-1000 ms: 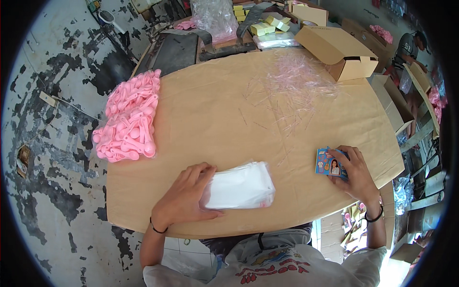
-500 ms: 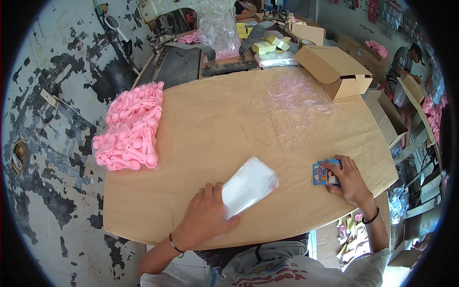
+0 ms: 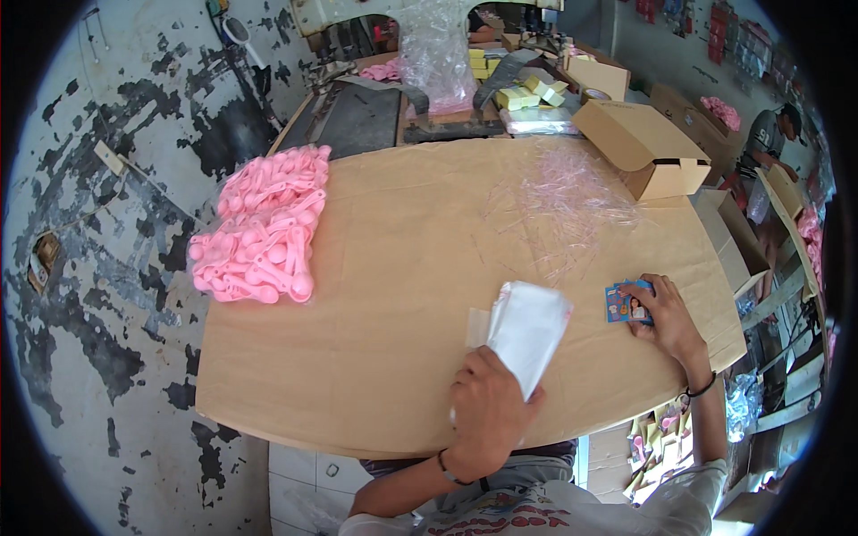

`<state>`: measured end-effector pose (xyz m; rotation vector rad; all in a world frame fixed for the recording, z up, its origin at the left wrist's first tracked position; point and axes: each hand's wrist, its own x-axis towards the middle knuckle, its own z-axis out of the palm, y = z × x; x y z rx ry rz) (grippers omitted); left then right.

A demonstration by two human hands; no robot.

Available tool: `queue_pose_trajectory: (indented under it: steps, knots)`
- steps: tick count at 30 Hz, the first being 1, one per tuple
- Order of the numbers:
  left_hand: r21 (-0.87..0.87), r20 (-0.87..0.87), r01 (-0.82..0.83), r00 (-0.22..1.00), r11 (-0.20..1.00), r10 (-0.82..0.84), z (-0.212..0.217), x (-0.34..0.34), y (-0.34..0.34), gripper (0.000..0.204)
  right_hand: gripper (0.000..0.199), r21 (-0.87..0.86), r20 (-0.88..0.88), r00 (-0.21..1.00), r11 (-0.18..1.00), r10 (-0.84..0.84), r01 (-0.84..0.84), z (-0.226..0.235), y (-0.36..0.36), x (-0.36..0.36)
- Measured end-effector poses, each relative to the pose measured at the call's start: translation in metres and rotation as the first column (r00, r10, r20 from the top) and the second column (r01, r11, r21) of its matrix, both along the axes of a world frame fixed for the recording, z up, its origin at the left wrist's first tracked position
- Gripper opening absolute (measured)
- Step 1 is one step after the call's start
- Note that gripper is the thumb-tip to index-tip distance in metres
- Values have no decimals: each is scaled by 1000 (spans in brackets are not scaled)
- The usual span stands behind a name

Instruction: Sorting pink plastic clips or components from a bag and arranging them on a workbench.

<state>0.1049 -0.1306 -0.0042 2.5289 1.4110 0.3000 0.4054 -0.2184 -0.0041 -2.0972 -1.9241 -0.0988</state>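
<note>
My left hand [image 3: 490, 402] is closed around the lower end of a stack of clear plastic bags [image 3: 531, 332], which slants over the brown paper-covered table. One see-through bag [image 3: 477, 325] sticks out from the stack's left side. Further right, my right hand [image 3: 666, 314] grips a small pile of blue printed cards [image 3: 617, 305] at the table's right part, its fingers over their right side. Pink plastic spoons [image 3: 264, 228], packed in a clear bag, lie at the table's left edge.
Thin clear-pink plastic strips [image 3: 572, 201] lie scattered toward the back right, beside a cardboard box [image 3: 639, 143]. Behind the table stand a machine [image 3: 357, 112] and yellow bundles [image 3: 527, 93]. Another person [image 3: 760, 143] works at far right. Small packed items [image 3: 660, 447] lie below the right edge.
My left hand has moved right with the bag stack, now more upright and nearer the cards, and one bag shows out at its side. My right hand still holds the cards. The view has shifted slightly.
</note>
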Motion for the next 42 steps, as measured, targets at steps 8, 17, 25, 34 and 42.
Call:
queue_pose_trajectory:
  steps: [8,17,25,34,42]
  knots:
    - [-82,139,102,986,991,-89,15,-14,5,101,79,-88,51,999,996,-15,19,24,-4,-10]
    - [179,382,128,905,975,-189,38,-138,174,56,63,31,47,972,972,230,-231,141,28,-75]
    - [-311,646,-714,326,628,691,-27,-404,415,89,44,455,52,887,780,458,-430,200,43,-83]
    - [-506,859,-69,-131,860,495,-28,-379,393,53,25,401,-55,881,819,469,-411,195,74,-70]
    - [-200,979,-512,-84,835,184,-14,-384,412,20,23,351,-181,898,879,402,-323,193,87,-54]
